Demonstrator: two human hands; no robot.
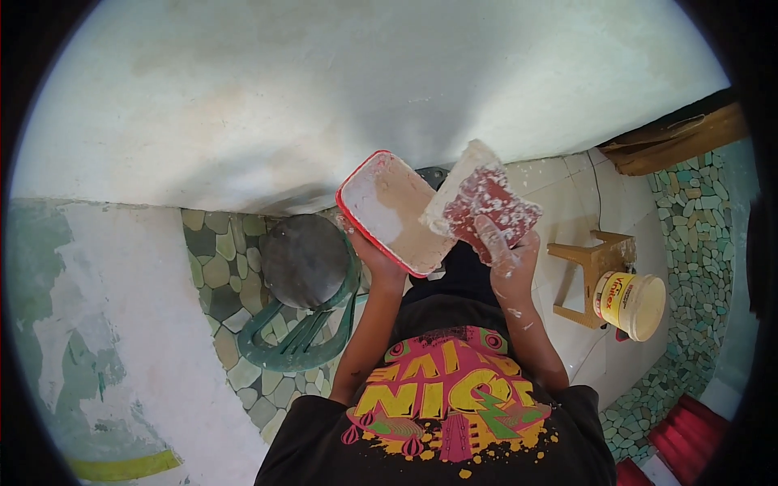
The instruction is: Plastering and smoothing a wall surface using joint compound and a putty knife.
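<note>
My left hand (379, 263) is closed on the near left side of a red-rimmed rectangular tub (393, 206), whose inside is coated with whitish filler. In my right hand (512, 261) is a red putty spreader (482, 212), gripped with the thumb on its face. Thick white filler covers the spreader's far edge and is spattered over its face. The spreader is held just right of the tub, above its right rim in this view. White smears mark my right fingers and wrist.
A pale wall (324, 81) rises ahead. On the left stand a round dark stool top (305, 261) and a green plastic chair (300, 348). To the right are a tan plastic stool (585, 263), a yellow-labelled bucket (647, 306) and a wooden piece (681, 139).
</note>
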